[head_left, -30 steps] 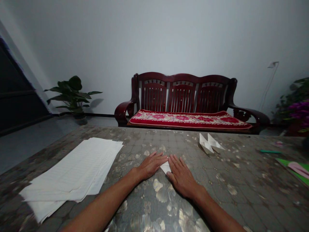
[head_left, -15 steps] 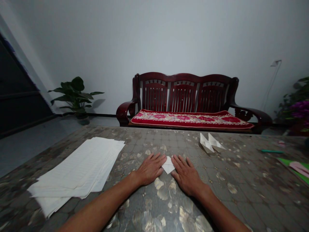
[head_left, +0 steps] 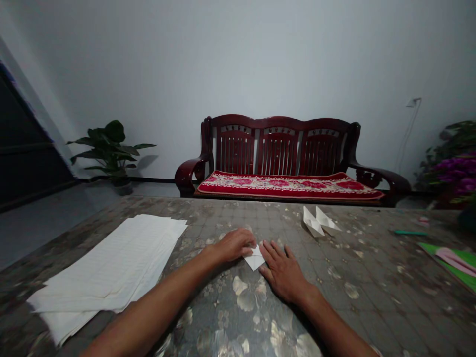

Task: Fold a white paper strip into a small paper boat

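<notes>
A small folded white paper lies on the table between my hands, one corner pointing towards me. At its left side my left hand is closed, fingers bent down and thumb meeting them at the paper's edge. My right hand lies flat on the other side with its fingers stretched out, the tips touching the paper's right edge. Part of the paper's left corner is hidden by my left fingers. Further back to the right stands a folded white paper shape with upright points.
A stack of white lined sheets lies at left on the patterned table. To the right are a green pen and a green sheet with a pink item. Beyond the table stand a wooden bench and a potted plant.
My left hand has gone from lying flat to bent fingers with the thumb at the paper's left side. My right hand stays flat. The whole view has shifted slightly.
</notes>
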A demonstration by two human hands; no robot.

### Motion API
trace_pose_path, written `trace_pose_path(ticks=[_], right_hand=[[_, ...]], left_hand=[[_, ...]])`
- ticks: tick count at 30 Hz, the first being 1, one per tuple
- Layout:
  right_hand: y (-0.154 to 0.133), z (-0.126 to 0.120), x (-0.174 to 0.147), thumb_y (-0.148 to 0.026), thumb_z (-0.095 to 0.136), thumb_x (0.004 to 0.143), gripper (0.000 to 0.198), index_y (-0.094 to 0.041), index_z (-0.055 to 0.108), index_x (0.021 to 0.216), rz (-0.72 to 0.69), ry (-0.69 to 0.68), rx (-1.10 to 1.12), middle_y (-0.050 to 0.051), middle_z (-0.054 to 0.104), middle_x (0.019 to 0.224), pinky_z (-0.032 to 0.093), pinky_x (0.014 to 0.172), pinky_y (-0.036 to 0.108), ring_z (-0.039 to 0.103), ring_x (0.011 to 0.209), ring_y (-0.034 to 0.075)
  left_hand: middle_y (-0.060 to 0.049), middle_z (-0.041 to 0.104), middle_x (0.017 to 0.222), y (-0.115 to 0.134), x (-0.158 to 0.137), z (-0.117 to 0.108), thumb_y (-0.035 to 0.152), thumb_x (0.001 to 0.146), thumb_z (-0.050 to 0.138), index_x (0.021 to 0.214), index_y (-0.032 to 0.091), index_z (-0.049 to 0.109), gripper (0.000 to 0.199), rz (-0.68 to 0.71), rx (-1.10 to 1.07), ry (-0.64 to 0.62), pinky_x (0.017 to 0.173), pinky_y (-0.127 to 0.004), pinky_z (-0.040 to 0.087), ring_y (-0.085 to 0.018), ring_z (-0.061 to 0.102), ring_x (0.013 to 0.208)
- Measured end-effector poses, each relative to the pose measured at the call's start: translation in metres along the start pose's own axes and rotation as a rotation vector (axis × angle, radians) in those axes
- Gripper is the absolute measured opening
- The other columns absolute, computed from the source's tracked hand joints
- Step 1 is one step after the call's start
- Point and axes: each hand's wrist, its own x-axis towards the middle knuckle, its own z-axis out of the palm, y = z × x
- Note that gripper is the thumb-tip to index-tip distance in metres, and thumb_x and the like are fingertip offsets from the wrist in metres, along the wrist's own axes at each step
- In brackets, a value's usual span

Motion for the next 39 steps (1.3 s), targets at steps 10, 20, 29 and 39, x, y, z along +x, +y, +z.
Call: trace_pose_path(ticks=[10,20,29,39], right_hand=[[0.012,0.008,0.005,-0.04,0.044,0.097,0.059,-0.019,0.04,0.151,0.047,0.067,0.136,0.011,0.036,0.158,0.016,0.121,0.054,0.029,0.148,0.025],[0.019,0.014,0.008,-0.037,0.061,0.084,0.069,-0.021,0.043,0.149,0.072,0.135,0.268,0.013,0.046,0.152,0.022,0.118,0.054,0.037,0.143,0.03],[0.013,0.018,0.031,-0.033,0.067,0.072,0.053,-0.018,0.061,0.122,0.159,0.403,0.887,0.01,0.072,0.107,0.054,0.085,0.039,0.068,0.094,0.027],[0.01,0.003,0.019,-0.02,0.05,0.088,0.017,-0.02,0.066,0.082,-0.13,0.657,0.28,0.004,0.063,0.078,0.038,0.071,0.028,0.056,0.076,0.018]], left_hand=[[0.002,0.064,0.086,-0.009,0.035,-0.001,0.021,0.048,0.089,0.095,0.027,0.07,0.051,-0.172,-0.113,-0.171,0.074,-0.028,0.046,-0.024,0.06,0.085],[0.007,0.053,0.064,-0.013,0.03,0.013,0.021,0.05,0.081,0.071,0.02,0.057,0.032,-0.371,-0.492,0.08,0.056,-0.02,0.033,-0.012,0.048,0.062],[0.004,0.061,0.075,0.02,0.001,0.038,0.039,0.059,0.084,0.081,0.02,0.044,0.049,-0.397,-1.319,0.404,0.066,-0.022,0.047,-0.011,0.06,0.066],[-0.001,0.068,0.09,0.019,-0.006,0.036,0.021,0.071,0.073,0.084,0.02,0.059,0.019,-0.289,-0.625,0.525,0.082,-0.031,0.047,-0.019,0.063,0.088]])
